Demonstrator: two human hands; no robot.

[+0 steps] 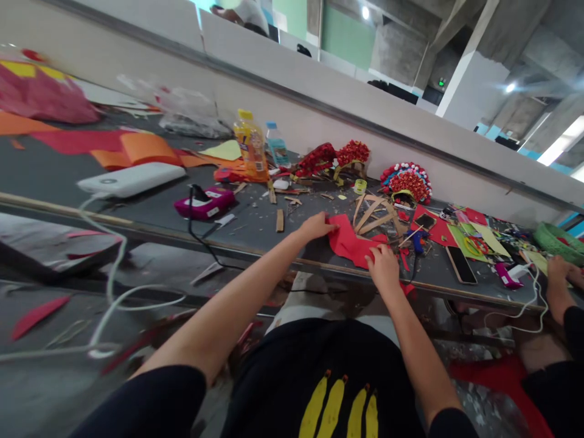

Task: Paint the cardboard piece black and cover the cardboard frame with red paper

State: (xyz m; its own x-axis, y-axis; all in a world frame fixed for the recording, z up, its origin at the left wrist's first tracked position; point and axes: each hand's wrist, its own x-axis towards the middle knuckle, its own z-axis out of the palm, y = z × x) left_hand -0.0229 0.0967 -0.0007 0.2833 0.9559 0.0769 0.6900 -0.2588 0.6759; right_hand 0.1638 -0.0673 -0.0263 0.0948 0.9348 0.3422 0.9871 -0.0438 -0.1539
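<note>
A cut piece of red felt or paper lies at the front edge of the grey table. My left hand has its fingertips on the upper left edge of the red piece. At the lower right edge of the same piece, my right hand touches it with its fingers apart. Behind it are curved cardboard strips. A blue glue gun is just right of my right hand.
Orange drink bottle, blue-capped bottle, purple power strip and white power strip stand left. A phone, decorated red headpieces and a green basket are right. Another person's hand is at the far right.
</note>
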